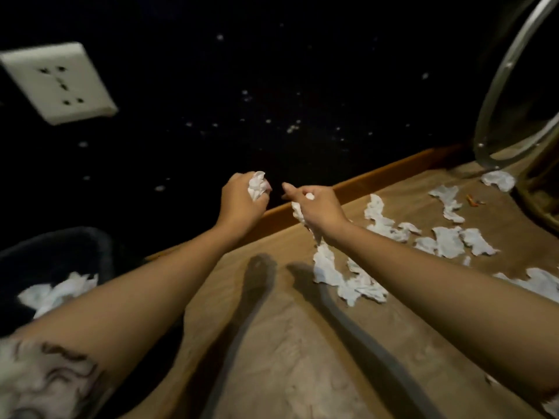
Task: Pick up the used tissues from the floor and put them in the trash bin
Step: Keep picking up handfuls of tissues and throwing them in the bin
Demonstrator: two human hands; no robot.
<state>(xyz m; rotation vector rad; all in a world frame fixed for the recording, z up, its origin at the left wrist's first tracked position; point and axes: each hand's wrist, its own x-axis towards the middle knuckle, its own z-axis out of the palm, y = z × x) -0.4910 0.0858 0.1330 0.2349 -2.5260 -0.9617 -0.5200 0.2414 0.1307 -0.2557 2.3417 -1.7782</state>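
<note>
A crumpled tissue is clenched in the left hand, and a longer tissue strip is pinched in the right hand, its tail hanging down toward the floor. More loose tissues are scattered over the floor to the right, and several lie just below the right arm. The paper is judged very light, soft and easily torn, so it is best gathered into a wad and taken by the bunched middle rather than by a thin edge. The trash bin, at the near left, already holds discarded tissues. A wall socket is seen at far left, a metal-rimmed frame at far right.
</note>
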